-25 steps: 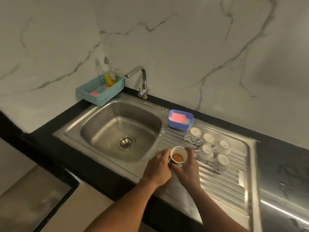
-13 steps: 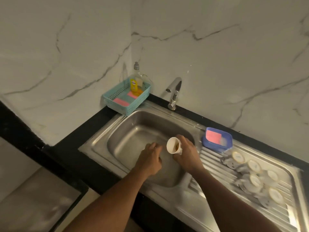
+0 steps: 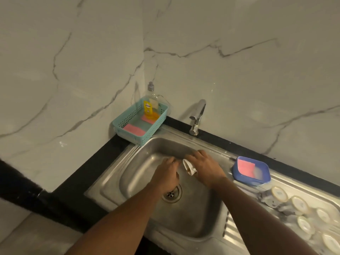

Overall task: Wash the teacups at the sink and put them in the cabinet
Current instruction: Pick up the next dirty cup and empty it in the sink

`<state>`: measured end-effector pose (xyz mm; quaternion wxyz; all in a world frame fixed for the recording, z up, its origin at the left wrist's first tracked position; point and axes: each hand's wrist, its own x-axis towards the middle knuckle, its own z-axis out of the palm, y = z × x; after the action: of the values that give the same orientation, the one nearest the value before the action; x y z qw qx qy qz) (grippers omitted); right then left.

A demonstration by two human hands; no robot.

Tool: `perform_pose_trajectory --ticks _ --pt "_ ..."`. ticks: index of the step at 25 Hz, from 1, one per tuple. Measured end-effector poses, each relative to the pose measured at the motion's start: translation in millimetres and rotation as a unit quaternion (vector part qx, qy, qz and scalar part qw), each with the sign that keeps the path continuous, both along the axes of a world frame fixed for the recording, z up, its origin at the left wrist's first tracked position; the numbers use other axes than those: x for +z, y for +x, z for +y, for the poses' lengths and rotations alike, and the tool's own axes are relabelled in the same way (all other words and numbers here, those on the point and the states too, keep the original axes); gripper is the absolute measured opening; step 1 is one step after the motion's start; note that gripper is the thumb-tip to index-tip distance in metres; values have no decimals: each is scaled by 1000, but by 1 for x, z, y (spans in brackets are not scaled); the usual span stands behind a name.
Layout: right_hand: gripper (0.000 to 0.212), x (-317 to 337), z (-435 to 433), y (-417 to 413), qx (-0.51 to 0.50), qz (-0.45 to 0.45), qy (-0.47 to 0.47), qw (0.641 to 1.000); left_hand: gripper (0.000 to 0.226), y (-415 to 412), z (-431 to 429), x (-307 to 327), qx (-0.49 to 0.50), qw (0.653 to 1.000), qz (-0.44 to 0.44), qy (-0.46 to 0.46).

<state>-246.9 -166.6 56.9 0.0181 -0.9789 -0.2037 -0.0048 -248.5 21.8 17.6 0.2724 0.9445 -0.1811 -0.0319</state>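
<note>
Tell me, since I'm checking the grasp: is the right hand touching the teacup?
Touching. The head view shows the right hand curled over the tilted teacup, with no gap between them.

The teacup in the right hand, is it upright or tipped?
Tipped: the teacup lies sideways in the right hand, its mouth turned down toward the sink basin.
</note>
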Motion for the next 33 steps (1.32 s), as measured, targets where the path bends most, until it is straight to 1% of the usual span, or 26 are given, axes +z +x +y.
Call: perform_pose_trajectory --ticks 2,3,4,5,6,7,8,9,12,14,16,17,18,20,21,23,24,26,29,30,31,33 --pt "69 -6 5 3 -22 -1 -19 1000 51 19 5 -10 -26 1000 5 -4" --pt "68 -10 8 2 -54 9 -4 998 50 28 8 -16 -37 999 15 -5" --pt "65 -15 12 -1 -104 26 46 993 49 37 11 -21 -45 999 25 -12" --pt "58 -19 16 -5 -167 40 125 977 47 45 13 -23 -48 998 31 -23" --pt "52 -24 21 -9 -236 57 210 947 46 57 14 -26 -49 998 36 -35" --pt "50 -32 26 -12 -300 73 292 905 45 70 15 -29 -48 997 40 -45" --pt "52 -42 31 -17 -353 80 359 860 45 80 15 -31 -46 997 43 -52" --pt "54 -53 38 -24 -393 82 404 822 43 89 15 -31 -47 996 48 -58" --pt "55 -78 57 -30 -464 65 479 743 40 116 3 -21 -64 993 55 -89" --pt "56 -82 66 -24 -486 48 517 703 42 132 -14 -10 -70 986 55 -138" --pt "56 -81 68 -9 -494 31 534 685 46 146 -32 6 -55 980 50 -185" --pt "56 -81 68 -2 -495 28 543 678 45 154 -41 11 -58 980 39 -185" --pt "57 -81 68 4 -492 25 548 676 42 162 -48 13 -76 983 25 -166" --pt "58 -78 68 13 -479 20 553 682 37 174 -55 23 -118 988 12 -99" --pt "59 -78 66 19 -470 21 557 684 36 183 -59 28 -116 990 21 -77" --pt "64 -80 64 30 -456 29 562 689 29 202 -65 34 -84 992 57 -74" --pt "66 -81 64 35 -450 32 564 691 26 208 -67 33 -66 992 62 -82" --pt "69 -86 65 45 -445 35 571 689 21 215 -72 28 -37 994 40 -96" --pt "68 -90 68 58 -444 38 582 680 12 215 -71 14 -8 985 20 -172" --pt "67 -91 69 61 -445 40 585 677 16 216 -69 11 -2 979 23 -202" --pt "65 -91 69 64 -446 40 587 674 26 218 -67 9 -1 974 25 -226" --pt "62 -94 70 68 -449 33 587 673 40 219 -64 9 -9 967 31 -252"
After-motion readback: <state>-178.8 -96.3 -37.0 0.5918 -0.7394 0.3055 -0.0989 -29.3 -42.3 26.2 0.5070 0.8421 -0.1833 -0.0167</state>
